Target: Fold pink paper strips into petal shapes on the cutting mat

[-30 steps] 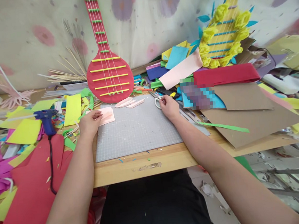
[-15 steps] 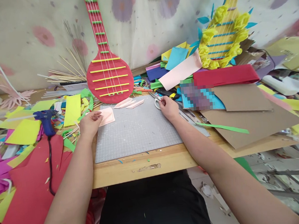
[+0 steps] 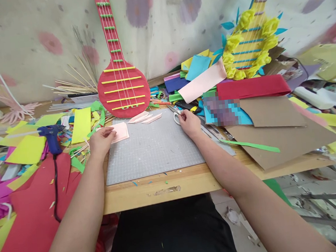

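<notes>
Your left hand [image 3: 102,141] pinches the pink paper [image 3: 120,131] at the gray mat's [image 3: 149,153] far-left corner; your right hand [image 3: 190,123], the nearer to the scissors [image 3: 176,119], curls at their handle – whether gripping, you can't tell – blades pointing away.

We see the left hand [image 3: 103,141], left of center, pinching the near-left edge of pale pink paper [image 3: 120,131] on a gray cutting mat [image 3: 155,146]. Right hand [image 3: 189,123], just right of center, grips white-handled scissors [image 3: 175,118] at the mat's far edge. Pink slips [image 3: 153,118] lie between. We've got a red paper lute [image 3: 124,91] upper center-left, yellow-flowered one [image 3: 247,48] upper right, blue glue gun [image 3: 52,139] left.
</notes>
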A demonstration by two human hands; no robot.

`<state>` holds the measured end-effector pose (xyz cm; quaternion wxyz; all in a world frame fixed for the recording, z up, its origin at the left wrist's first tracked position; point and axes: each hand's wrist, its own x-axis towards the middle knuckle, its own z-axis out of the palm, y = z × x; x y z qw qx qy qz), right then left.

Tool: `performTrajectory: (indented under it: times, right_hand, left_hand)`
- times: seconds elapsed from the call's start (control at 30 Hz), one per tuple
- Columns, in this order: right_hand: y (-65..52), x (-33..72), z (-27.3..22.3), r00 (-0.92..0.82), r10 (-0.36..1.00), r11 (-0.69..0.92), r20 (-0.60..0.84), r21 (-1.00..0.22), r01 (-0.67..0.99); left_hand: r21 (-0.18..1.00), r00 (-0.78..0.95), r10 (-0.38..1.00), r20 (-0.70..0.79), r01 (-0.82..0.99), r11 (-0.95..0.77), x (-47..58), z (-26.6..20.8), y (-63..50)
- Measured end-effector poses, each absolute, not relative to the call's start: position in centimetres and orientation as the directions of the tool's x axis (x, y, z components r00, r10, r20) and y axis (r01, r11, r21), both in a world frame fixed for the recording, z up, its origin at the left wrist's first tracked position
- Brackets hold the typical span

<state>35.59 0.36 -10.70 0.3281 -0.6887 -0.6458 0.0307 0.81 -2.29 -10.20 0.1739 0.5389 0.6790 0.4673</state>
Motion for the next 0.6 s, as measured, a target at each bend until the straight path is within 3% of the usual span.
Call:
performTrajectory:
  times: [0.13, 0.33, 0.6]
  right_hand:
    - [0.4, 35.7, -10.8, 0.170, 0.907, 0.054, 0.385, -0.509, 0.859]
    - [0.4, 35.7, -10.7, 0.182, 0.911, 0.043, 0.369, -0.524, 0.850]
    - [0.5, 35.7, -10.8, 0.179, 0.911, 0.049, 0.373, -0.527, 0.849]
  left_hand:
    - [0.754, -0.223, 0.938, 0.266, 0.654, -0.058, 0.4, -9.9, -2.4]
    - [0.541, 0.031, 0.962, 0.272, 0.822, -0.179, 0.6, -9.1, -2.8]
    - [0.641, -0.061, 0.973, 0.221, 0.762, -0.098, 0.4, -9.8, -2.7]
